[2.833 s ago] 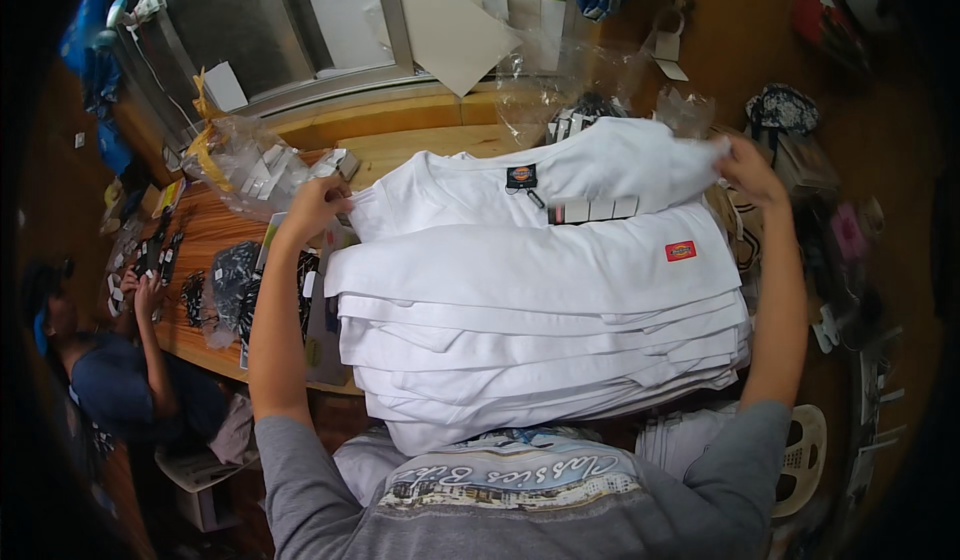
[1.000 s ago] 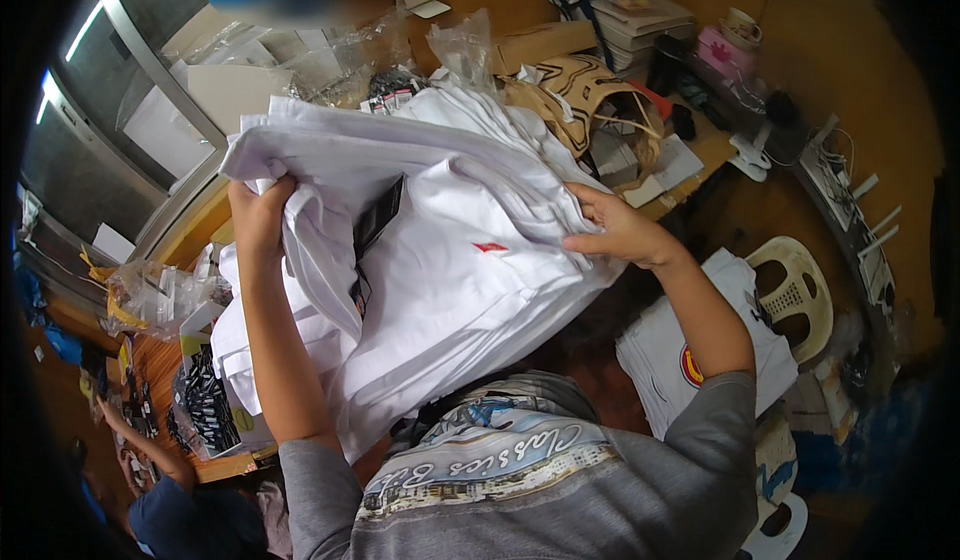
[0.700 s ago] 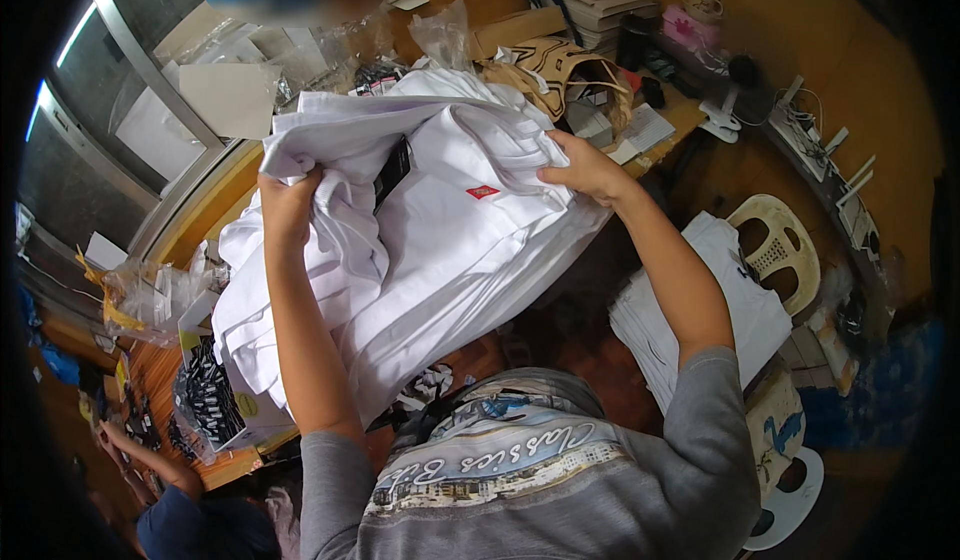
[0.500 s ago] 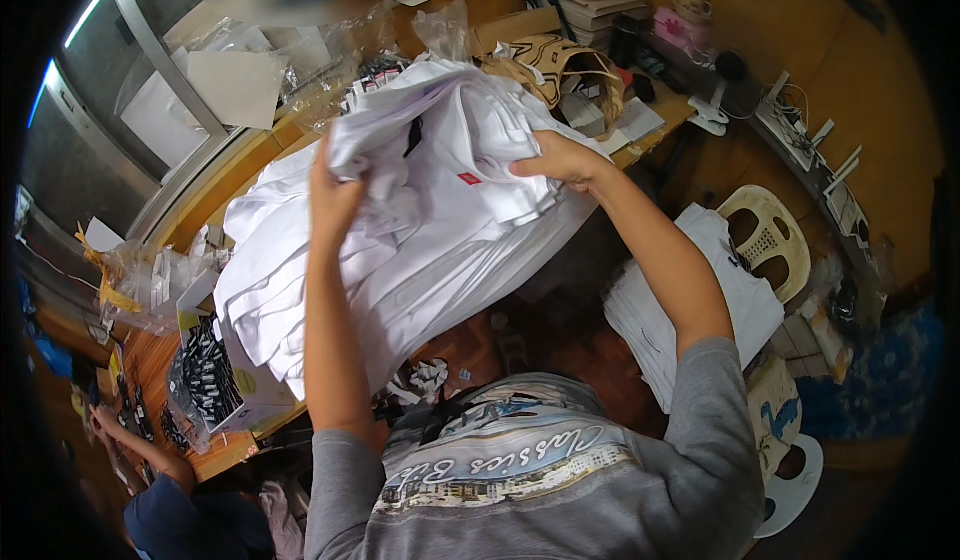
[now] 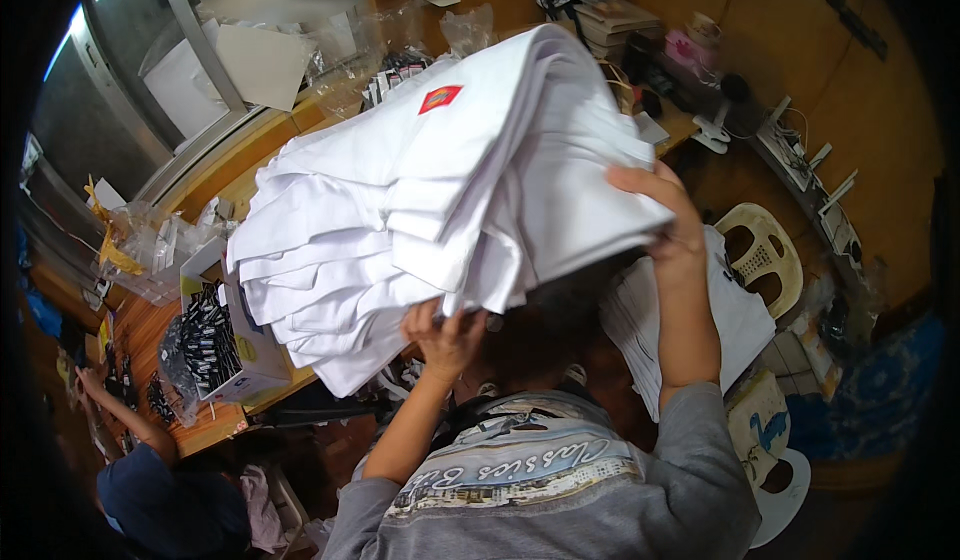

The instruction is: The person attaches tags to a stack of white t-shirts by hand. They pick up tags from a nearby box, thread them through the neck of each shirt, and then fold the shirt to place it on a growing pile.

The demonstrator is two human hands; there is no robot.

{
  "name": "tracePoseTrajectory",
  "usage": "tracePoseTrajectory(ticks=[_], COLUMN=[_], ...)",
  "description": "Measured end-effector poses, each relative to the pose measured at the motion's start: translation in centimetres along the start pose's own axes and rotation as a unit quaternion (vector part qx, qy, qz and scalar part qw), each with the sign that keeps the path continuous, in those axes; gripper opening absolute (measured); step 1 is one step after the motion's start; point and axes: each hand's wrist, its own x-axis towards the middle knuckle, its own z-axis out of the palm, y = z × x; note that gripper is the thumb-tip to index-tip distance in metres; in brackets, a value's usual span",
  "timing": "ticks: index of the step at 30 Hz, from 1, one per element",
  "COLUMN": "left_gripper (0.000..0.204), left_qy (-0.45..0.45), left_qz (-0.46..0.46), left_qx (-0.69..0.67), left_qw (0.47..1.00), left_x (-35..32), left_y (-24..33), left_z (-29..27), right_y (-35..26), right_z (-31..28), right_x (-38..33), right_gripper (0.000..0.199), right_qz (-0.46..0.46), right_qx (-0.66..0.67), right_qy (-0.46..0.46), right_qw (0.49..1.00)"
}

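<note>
A thick pile of white garments (image 5: 330,250) lies in layers over the table, its edges fanned out toward me. Its upper part, a folded bundle of white cloth (image 5: 580,190) with a small red patch (image 5: 440,99), is lifted and bent over. My right hand (image 5: 668,210) grips the bundle's right end, thumb on top and fingers underneath, partly hidden. At the near lower edge, my left hand (image 5: 440,342) has its fingers curled up against the hanging hems and holds them. The garments' exact kind cannot be made out.
At right, another white cloth stack (image 5: 680,310) rests by a cream plastic chair (image 5: 765,255). Left on the table stands a box of black-and-white tags (image 5: 215,345). A co-worker in dark blue (image 5: 170,500) works at lower left. Clear plastic bags (image 5: 345,50) lie at the back.
My right hand has moved right with the folded bundle, which now lies over with a red patch facing up. My left hand has gone from the far upper side to the near lower edge.
</note>
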Motion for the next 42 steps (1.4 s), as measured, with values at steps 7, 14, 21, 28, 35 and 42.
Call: tracePoseTrajectory(ticks=[7, 14, 21, 28, 35, 42], left_gripper=[0.034, 0.035, 0.050, 0.078, 0.056, 0.033], left_qy=[0.045, -0.374, -0.311, -0.448, -0.615, -0.584], left_qz=[0.066, 0.084, 0.221, 0.224, 0.053, 0.118], left_qx=[-0.004, -0.225, -0.352, -0.480, -0.615, -0.512], left_qw=[0.997, 0.896, 0.855, 0.721, 0.491, 0.619], left_x=[6.3, 8.8, 3.5, -7.3, -10.0, -1.8], left_y=[2.8, 10.4, 19.5, 29.2, 38.5, 35.7], left_z=[-6.0, -3.4, 8.1, 14.0, 17.8, 20.3], right_y=[-0.5, -4.0, -4.8, -6.8, -5.1, -5.6], right_z=[-6.3, -12.1, -20.7, -22.7, -28.1, -31.3], right_x=[-12.4, -21.4, -31.5, -28.4, -33.2, -44.3], right_gripper=[0.062, 0.050, 0.052, 0.043, 0.038, 0.029], right_qz=[-0.474, -0.449, -0.322, -0.114, -0.236, -0.172], right_qx=[-0.427, -0.469, -0.470, 0.009, -0.282, -0.337], right_qy=[0.162, 0.430, 0.400, 0.484, 0.577, 0.714], right_qw=[0.753, 0.627, 0.719, 0.868, 0.729, 0.589])
